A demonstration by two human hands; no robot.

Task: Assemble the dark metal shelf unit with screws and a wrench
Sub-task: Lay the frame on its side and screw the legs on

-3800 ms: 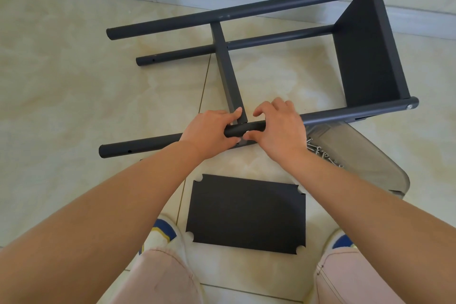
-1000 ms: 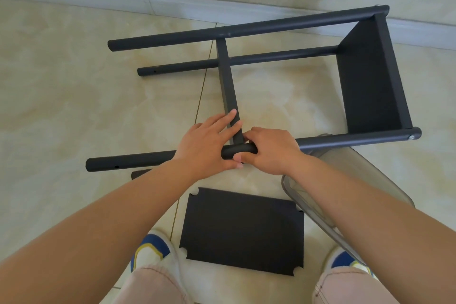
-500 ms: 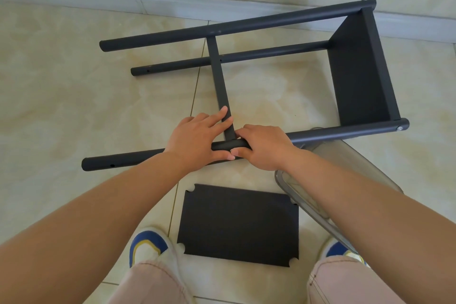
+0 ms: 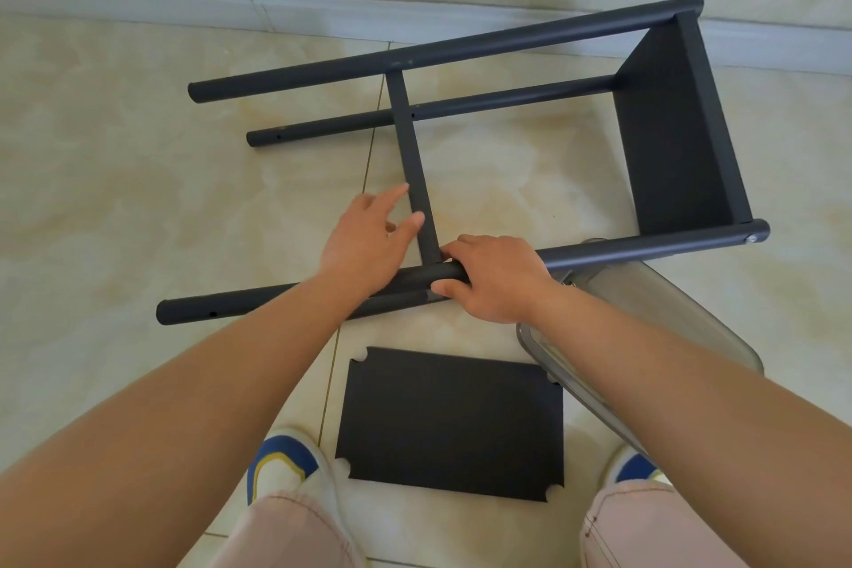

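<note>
Pale floor tiles under the shelf unit, lying on its side. Left hand has just lifted off the near post — fingers now spread loose beside the middle shelf; likely checking that joint. Right hand stays wrapped round the post — spare shelf panel waits below.

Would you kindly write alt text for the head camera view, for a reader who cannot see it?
A person's right hand grips the near pole of a dark metal shelf frame lying on a tiled floor, while the left hand rests open beside a crossbar. A loose dark shelf panel lies by their shoes.
</note>
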